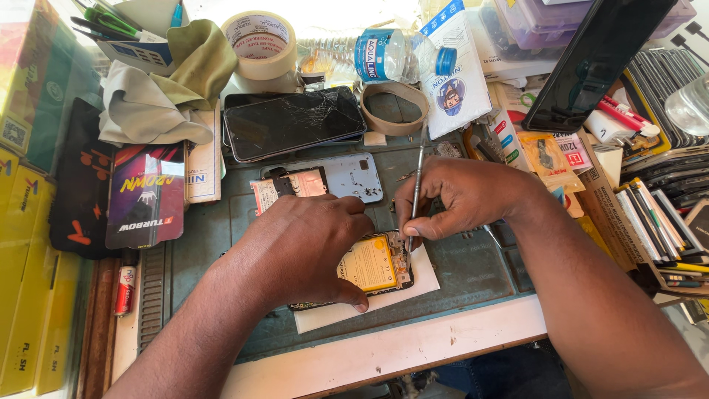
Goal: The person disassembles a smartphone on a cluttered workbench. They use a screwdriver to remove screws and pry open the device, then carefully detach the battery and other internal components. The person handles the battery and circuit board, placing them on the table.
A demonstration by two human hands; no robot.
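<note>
The left hand (299, 247) lies flat over the opened phone (369, 267) on its white sheet at the mat's front, fingers pressing it still; keep that pressure even. The right hand (458, 196) pinches a thin metal pry tool (416, 193), tip at the phone's right edge beside the yellow battery (368, 264); work shallowly, clear of the cell.

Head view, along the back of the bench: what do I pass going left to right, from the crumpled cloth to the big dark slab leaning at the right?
Crumpled cloth → roll of masking tape → clear water bottle lying on its side → white packet with a cartoon figure → big dark slab.
</note>
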